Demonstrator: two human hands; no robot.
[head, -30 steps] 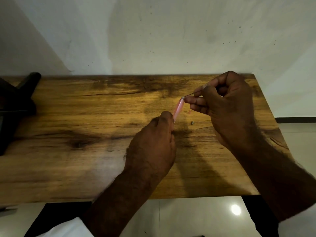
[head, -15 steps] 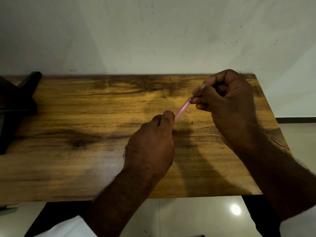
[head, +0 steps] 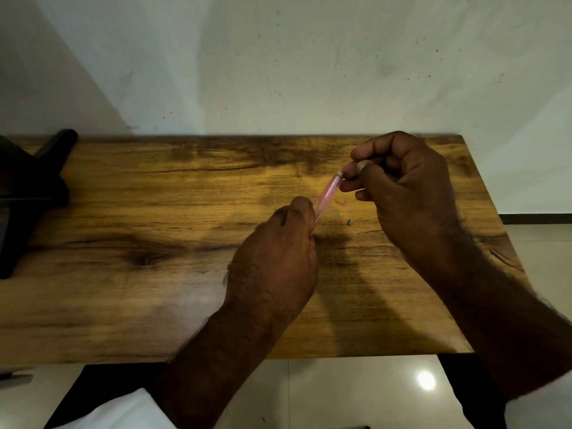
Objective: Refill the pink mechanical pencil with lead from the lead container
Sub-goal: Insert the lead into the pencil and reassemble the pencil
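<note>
Pink mechanical pencil (head: pixel 326 198) tilts in your left hand (head: pixel 272 258), gripped low, over the wooden table (head: pixel 154 212). Your right hand (head: pixel 402 193) pinches its upper end.

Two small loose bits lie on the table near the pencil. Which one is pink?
The pink bit, the farther one, just right of the pencil barrel. The grey bit lies nearer the person and is darker.

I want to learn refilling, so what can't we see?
Head view:
- Translucent pink mechanical pencil: lower part hidden in the grip of the left hand.
- Lead: hidden by fingertips of the right hand pinching the pencil's top.
- Small grey piece on the wooden table: too small to identify.
- Black object: cut off by the left edge.
</note>
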